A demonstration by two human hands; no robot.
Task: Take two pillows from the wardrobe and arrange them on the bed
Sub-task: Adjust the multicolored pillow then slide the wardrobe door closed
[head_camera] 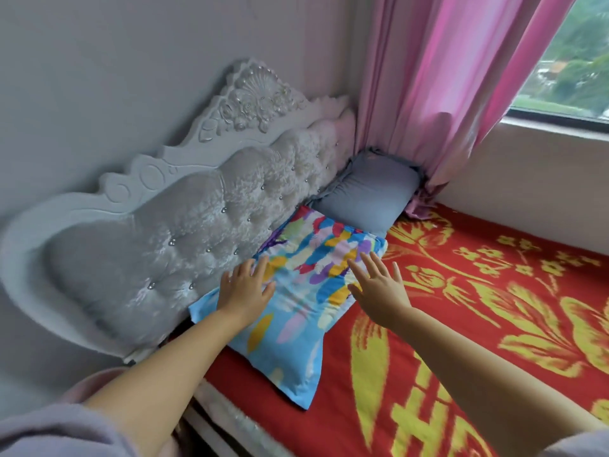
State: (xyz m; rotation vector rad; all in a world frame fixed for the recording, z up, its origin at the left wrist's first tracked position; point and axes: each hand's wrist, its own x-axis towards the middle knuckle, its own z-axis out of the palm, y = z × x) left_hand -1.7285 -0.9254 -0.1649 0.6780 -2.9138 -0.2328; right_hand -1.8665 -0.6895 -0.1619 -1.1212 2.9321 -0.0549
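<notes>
A bright blue pillow (298, 305) with multicoloured brush-stroke patches lies flat on the bed (461, 324), against the headboard. Behind it, in the corner, a plain grey-blue pillow (365, 196) leans on the headboard and the curtain. My left hand (245, 290) rests palm-down on the near left part of the colourful pillow, fingers spread. Over that pillow's right edge my right hand (379, 285) hovers flat with its fingers apart, holding nothing. Whether it touches the fabric I cannot tell.
The bed carries a red blanket with yellow flower patterns. A white carved headboard (184, 206) with tufted silver padding runs along the left wall. A pink curtain (445, 94) hangs in the corner beside a window (573, 61).
</notes>
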